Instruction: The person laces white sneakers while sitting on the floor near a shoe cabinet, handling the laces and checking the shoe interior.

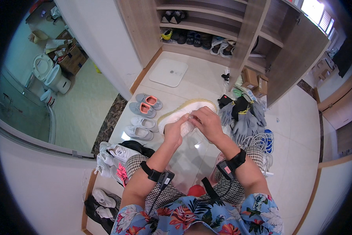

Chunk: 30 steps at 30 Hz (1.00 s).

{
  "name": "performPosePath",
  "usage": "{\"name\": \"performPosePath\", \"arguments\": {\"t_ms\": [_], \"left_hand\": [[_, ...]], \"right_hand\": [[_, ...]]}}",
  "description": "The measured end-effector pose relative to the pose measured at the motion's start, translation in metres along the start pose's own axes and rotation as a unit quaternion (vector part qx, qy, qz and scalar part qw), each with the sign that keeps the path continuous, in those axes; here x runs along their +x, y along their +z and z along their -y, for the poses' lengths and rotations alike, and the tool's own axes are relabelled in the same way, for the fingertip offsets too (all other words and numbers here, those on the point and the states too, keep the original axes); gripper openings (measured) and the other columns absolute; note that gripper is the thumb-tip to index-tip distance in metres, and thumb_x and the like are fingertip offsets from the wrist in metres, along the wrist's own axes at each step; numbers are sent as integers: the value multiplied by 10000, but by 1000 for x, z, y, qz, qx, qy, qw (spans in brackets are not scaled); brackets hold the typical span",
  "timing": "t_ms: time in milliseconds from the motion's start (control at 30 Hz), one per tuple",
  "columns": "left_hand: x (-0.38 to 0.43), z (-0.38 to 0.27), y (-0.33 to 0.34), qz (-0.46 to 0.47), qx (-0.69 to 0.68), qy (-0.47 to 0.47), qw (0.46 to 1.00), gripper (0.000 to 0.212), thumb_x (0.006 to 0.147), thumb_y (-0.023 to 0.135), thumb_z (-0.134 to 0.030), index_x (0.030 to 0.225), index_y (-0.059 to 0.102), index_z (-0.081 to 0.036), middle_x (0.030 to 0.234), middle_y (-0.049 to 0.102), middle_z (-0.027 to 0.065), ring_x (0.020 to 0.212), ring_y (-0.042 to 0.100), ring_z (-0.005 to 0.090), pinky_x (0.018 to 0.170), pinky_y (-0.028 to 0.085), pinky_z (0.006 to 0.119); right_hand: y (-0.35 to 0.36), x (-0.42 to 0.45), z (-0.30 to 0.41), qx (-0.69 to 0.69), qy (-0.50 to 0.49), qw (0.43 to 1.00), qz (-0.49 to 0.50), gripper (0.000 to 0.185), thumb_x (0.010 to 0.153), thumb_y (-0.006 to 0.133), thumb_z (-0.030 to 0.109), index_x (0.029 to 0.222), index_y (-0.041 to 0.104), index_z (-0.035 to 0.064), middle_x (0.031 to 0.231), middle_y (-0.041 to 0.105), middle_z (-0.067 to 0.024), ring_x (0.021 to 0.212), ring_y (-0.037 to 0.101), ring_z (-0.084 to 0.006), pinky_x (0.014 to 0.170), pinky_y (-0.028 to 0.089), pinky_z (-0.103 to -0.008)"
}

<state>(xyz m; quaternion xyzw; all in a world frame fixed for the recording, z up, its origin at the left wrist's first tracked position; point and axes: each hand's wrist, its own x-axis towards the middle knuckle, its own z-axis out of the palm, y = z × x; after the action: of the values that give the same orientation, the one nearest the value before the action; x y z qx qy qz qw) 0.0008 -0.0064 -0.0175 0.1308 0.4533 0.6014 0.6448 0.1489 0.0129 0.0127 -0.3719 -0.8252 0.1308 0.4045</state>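
A white shoe point(196, 105) with a yellowish sole edge lies on its side before me, its toe or heel end partly behind my hands. My left hand point(174, 130) is over its near side, thumb pointing up toward the right fingertips. Bent over the shoe from the right, my right hand point(207, 122) pinches at the same spot. Thin pale shoelace ends point(198, 138) hang below the fingers. Both hands seem closed on the lace; the fingertips hide the exact grip.
Grey shoes with orange lining point(143, 109) and white shoes point(139, 132) stand left. Grey work gloves point(245, 126) and coiled white cable point(256, 141) lie right. Ahead are a white scale point(168, 72) and a shoe cabinet point(199, 25) with an open door point(299, 55).
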Motion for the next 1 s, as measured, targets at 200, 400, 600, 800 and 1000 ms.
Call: {"name": "performPosePath", "arguments": {"t_ms": [200,400,600,800,1000], "left_hand": [[-7,-5,6,-20,-16,16,1000,328,783,727,-101,1026,597,78,995,623,114,851,626,190,738,518,310],[-5,-9,5,44,-60,16,997,371,814,692,-113,1102,563,81,1066,610,127,918,620,209,792,509,324],[-13,-14,7,124,-74,-29,989,384,869,615,-119,1183,507,75,1150,580,133,1032,590,230,889,482,338],[-13,-17,9,161,-121,-61,978,386,903,570,-132,1217,473,69,1190,560,146,1069,573,234,936,464,350],[-9,-18,10,119,-77,-16,990,370,888,591,-106,1203,495,63,1175,573,133,1064,574,218,939,456,326]], "right_hand": [[3,2,3,-34,-20,999,-20,129,740,657,89,834,574,55,773,536,-83,787,547,-268,677,461,-360],[-19,14,6,-125,-13,982,-144,130,739,636,89,845,565,62,1004,544,-118,982,525,-305,816,416,-359],[-21,4,-13,130,114,980,-103,92,820,577,41,903,537,30,1209,480,-139,1024,534,-276,773,485,-333],[-20,6,-4,147,126,978,-83,90,831,569,33,904,519,19,1235,465,-145,1028,527,-273,746,497,-334],[-22,8,-7,42,34,991,-126,93,829,571,14,906,522,29,1164,530,-152,1058,514,-273,714,499,-313]]}}
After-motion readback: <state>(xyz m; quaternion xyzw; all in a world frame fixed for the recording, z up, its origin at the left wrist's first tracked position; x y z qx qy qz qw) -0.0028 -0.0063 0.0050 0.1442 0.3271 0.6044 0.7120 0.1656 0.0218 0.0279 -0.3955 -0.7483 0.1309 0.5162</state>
